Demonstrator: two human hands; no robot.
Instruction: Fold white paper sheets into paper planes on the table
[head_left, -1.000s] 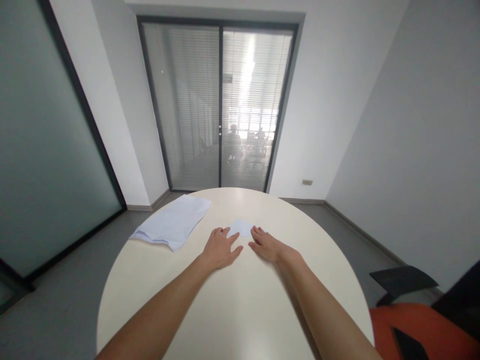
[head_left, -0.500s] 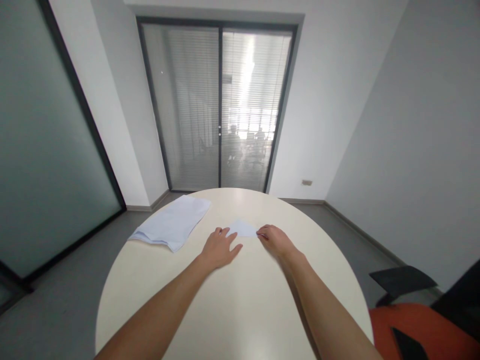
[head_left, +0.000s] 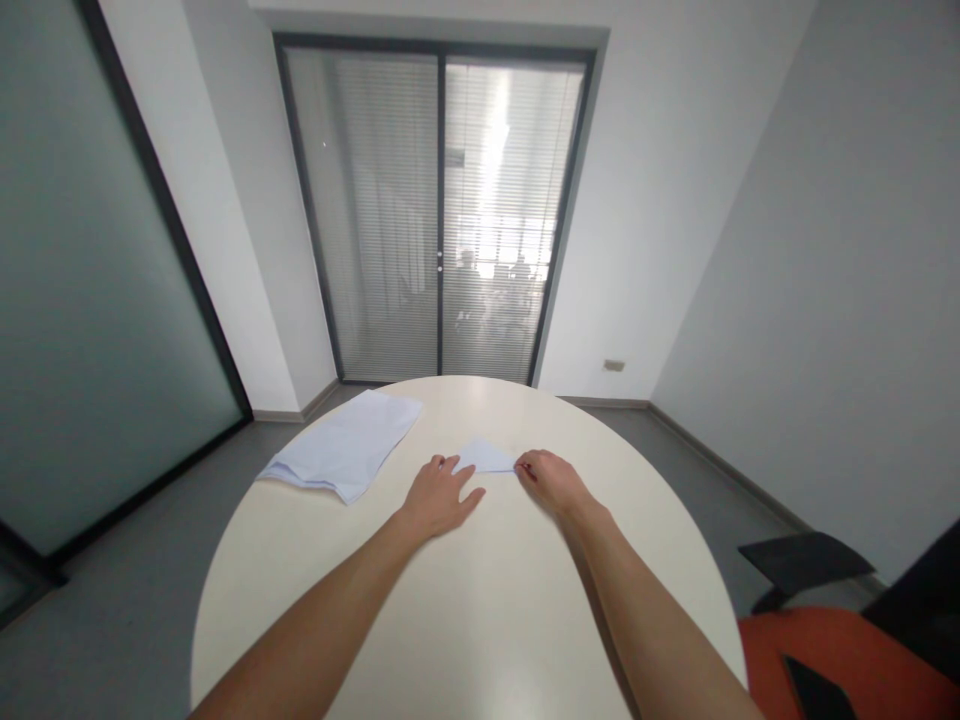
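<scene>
A small folded piece of white paper (head_left: 486, 457), triangular in outline, lies on the round table between my hands. My left hand (head_left: 439, 497) rests with its fingers spread, the fingertips touching the paper's left corner. At the opposite corner, my right hand (head_left: 553, 480) pinches the paper between thumb and fingers. The near edge of the paper looks slightly lifted at the right. Part of each corner is hidden by my fingers.
A stack of white paper sheets (head_left: 349, 440) lies at the table's left rim. The cream round table (head_left: 480, 620) reaches toward a glass door (head_left: 439, 210) with blinds. An orange and black chair (head_left: 825, 650) stands at the right.
The near edge of the folded paper has risen slightly at my right fingertips. Both hands stay almost in place.
</scene>
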